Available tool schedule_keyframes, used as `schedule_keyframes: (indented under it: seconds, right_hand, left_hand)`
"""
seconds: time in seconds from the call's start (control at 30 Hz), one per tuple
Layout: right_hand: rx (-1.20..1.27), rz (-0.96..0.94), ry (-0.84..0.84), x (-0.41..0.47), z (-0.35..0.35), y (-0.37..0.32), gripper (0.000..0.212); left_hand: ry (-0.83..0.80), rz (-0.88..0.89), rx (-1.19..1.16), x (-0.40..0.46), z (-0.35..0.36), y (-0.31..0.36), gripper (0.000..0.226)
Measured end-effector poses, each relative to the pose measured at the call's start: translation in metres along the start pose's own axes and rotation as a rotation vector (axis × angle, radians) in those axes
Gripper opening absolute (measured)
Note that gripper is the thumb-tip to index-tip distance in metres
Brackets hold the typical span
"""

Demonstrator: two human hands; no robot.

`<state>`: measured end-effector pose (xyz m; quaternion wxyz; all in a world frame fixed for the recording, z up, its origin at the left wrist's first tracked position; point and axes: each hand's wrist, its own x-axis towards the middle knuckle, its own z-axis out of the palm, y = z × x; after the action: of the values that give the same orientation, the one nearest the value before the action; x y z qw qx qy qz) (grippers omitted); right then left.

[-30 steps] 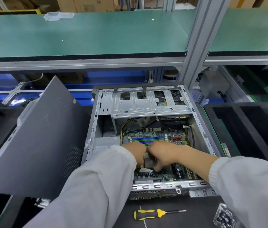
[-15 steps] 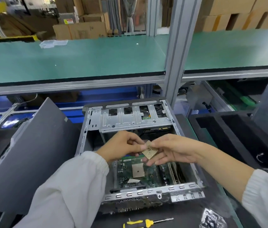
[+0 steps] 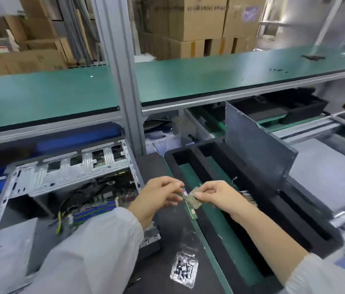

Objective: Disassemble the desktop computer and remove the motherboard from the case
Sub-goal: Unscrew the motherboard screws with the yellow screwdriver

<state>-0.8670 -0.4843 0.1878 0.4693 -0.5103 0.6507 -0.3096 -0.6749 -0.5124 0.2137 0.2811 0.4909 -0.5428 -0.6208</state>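
Observation:
The open computer case [image 3: 40,179] lies at the lower left, with the green motherboard [image 3: 95,206] still inside it, partly hidden by my left sleeve. To the right of the case, above the black mat, both hands hold a small square processor chip [image 3: 192,199] with its gold contact side showing. My right hand [image 3: 220,196] pinches its right edge. My left hand [image 3: 159,196] pinches its left corner with thumb and forefinger.
A black foam tray [image 3: 241,209] with long slots lies right under the hands; a green memory stick [image 3: 190,211] rests at its left edge. A grey side panel [image 3: 256,149] leans behind the tray. A clear plastic box of screws [image 3: 184,270] sits near the front.
Both hands lifted the chip out of the case and carried it right, over the edge of the foam tray. My view turned right, so the screwdriver left the frame.

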Motion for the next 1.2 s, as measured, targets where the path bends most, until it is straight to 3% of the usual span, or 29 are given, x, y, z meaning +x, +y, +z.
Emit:
schedule_keyframes:
  seconds: [0.2,0.3,0.47,0.6,0.83,1.07,1.2]
  right_hand:
    - [-0.118,0.352,0.039,0.026,0.021,0.104,0.023]
    - [-0.130,0.405,0.097,0.033,0.034,0.122,0.029]
    - [-0.547,0.376,0.142,0.030,0.032,0.111,0.036]
    - [-0.542,0.170,0.142,0.023,0.032,0.067,0.023]
    - [-0.541,-0.406,-0.020,-0.028,0.099,-0.075,0.031]
    - [-0.603,-0.503,-0.343,-0.075,0.212,-0.096,0.022]
    - [-0.840,-0.538,-0.330,-0.087,0.265,-0.072,0.020]
  left_hand:
    - [-0.009,0.050,0.278,0.001,0.019,-0.027,0.013]
    - [0.013,0.045,0.204,0.004,0.012,-0.030,0.014]
    - [-0.014,0.018,0.067,0.005,0.002,-0.031,0.015]
    - [-0.022,0.025,0.031,-0.003,-0.012,-0.026,0.015]
    - [-0.003,0.109,0.174,-0.063,-0.075,-0.006,0.017]
    - [0.094,0.086,0.312,-0.155,-0.158,-0.062,0.013]
    - [0.089,0.034,0.253,-0.187,-0.179,-0.118,0.014]
